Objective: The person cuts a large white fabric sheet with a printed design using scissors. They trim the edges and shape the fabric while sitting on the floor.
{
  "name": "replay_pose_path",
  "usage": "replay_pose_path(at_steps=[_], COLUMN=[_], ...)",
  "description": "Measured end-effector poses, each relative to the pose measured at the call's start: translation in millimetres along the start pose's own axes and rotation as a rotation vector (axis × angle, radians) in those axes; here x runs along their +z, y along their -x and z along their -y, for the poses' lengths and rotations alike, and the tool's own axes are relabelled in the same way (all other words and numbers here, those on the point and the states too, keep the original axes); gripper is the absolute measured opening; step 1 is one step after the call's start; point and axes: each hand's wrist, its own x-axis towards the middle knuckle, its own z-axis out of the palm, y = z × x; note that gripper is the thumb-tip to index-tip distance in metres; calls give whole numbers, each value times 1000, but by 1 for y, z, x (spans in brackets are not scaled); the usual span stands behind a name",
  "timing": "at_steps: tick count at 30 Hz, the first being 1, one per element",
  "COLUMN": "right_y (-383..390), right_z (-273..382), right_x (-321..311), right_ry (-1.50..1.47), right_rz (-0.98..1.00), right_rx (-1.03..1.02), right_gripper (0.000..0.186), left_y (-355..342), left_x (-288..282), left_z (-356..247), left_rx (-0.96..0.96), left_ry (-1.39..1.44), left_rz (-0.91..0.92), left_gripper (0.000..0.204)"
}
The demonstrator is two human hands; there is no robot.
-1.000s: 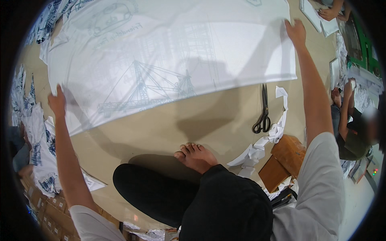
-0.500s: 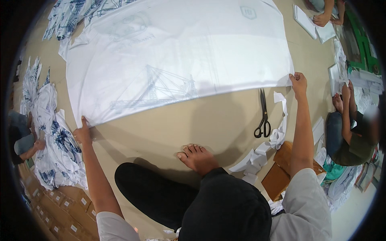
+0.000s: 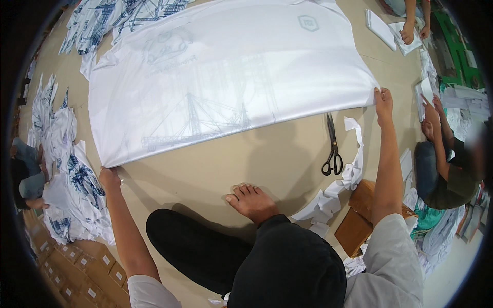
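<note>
The step in hand looks to be the spreading and straightening of one large white cloth point(image 3: 308, 66), which is laid out over the floor point(image 3: 205, 169) in front of the person, with faint blue drawings showing on it. The left hand point(image 3: 109, 179) is at the near left corner, its fingers seemingly pinching the hem, though the cloth hides part of that grip. The right hand point(image 3: 383, 106) is at the near right corner, its fingers closed on a gathered bit of cloth, with small creases running from it. Between the two hands the near edge runs almost straight, slanting down toward the left, so it seems to be under a fair pull; the far left side is rumpled and looks less settled. The next move calls for an even pull from both hands, with each corner let down flat so that the edge does not fold under or skew. It also calls for some care on the right, where a pair of black scissors point(image 3: 333, 151) lies with its tips just beside the near edge, and a crumpled white strip point(image 3: 352, 174) curls along the floor near the right forearm.
</note>
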Motion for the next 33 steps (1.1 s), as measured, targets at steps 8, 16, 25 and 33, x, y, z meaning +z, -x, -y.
replay_pose_path(at_steps=[8,16,25,33], right_y=[15,26,36,49], right_z=[-26,-28,-19,-35], right_x=[19,11,-2,-12], right_ry=[167,216,191,262], right_rz=[66,46,46,17], right_rx=[18,84,71,31], right_gripper=[26,33,24,25], left_y=[-6,44,27,32], left_x=[-13,11,-28,-48], left_z=[-1,-7,-1,4], left_rx=[-50,-187,-203,-211], left_ry=[346,161,106,117], left_rz=[171,-40,-12,30], left_gripper=[50,42,27,27])
